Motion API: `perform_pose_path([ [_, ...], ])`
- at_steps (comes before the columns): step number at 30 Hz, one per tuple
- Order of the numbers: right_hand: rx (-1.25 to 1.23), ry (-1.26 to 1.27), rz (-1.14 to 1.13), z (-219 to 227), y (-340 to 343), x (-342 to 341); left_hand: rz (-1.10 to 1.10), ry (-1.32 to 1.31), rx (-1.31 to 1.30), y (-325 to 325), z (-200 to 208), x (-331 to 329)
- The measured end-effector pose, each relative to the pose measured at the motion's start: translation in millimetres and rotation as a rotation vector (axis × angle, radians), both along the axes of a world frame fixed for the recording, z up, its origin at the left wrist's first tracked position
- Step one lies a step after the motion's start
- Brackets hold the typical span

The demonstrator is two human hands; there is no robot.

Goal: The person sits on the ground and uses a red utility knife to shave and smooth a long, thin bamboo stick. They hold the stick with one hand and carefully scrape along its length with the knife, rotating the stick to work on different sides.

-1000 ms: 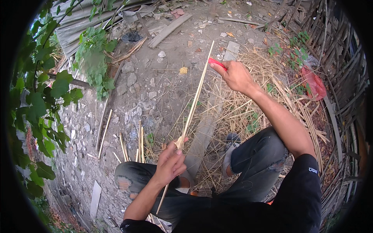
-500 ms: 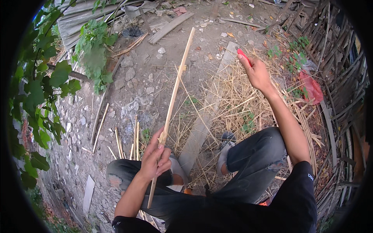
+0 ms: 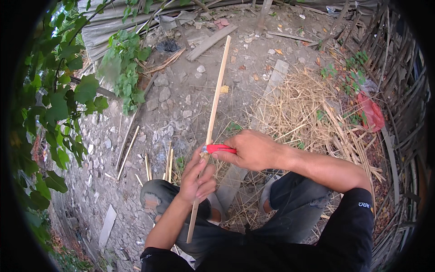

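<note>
A long, pale bamboo strip (image 3: 218,93) runs up and slightly right from above my lap. My left hand (image 3: 195,181) is closed round its lower part, and the strip's near end sticks out below the fist. My right hand (image 3: 253,149) grips a red-handled utility knife (image 3: 219,148). The knife's metal tip lies against the strip just above my left fingers; most of the blade is hidden there. A small curl of pale wood (image 3: 205,156) sits at that spot. Between my knees lies a long grey board (image 3: 232,183) on the ground.
A heap of thin shavings (image 3: 299,102) covers the ground to the right, with a red plastic bag (image 3: 370,111) beyond. Split strips (image 3: 170,165) stand near my left knee. Leafy vines (image 3: 59,109) hang at the left, and a stick fence (image 3: 403,68) rises at the right.
My right hand has come down and left, bringing the utility knife from the far right to the strip. The left hand keeps its hold. A curl hanging midway up the strip has gone.
</note>
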State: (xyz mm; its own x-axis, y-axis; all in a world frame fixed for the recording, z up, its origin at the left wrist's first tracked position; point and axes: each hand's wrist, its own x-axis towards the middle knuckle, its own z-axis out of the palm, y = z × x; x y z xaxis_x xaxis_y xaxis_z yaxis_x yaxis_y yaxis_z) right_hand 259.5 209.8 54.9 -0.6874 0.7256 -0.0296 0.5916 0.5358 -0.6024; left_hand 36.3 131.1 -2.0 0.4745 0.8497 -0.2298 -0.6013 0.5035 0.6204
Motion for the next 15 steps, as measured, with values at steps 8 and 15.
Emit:
perform_pose_path([
  [8, -0.02, 0.04, -0.45, -6.2, 60.1, 30.2, -0.177, -0.017, -0.015, -16.9, -2.6, -12.3],
  [15, 0.199, 0.312, -1.112, -61.5, 124.2, 180.3, -0.435, 0.054, -0.01, -44.2, -24.3, -23.4],
])
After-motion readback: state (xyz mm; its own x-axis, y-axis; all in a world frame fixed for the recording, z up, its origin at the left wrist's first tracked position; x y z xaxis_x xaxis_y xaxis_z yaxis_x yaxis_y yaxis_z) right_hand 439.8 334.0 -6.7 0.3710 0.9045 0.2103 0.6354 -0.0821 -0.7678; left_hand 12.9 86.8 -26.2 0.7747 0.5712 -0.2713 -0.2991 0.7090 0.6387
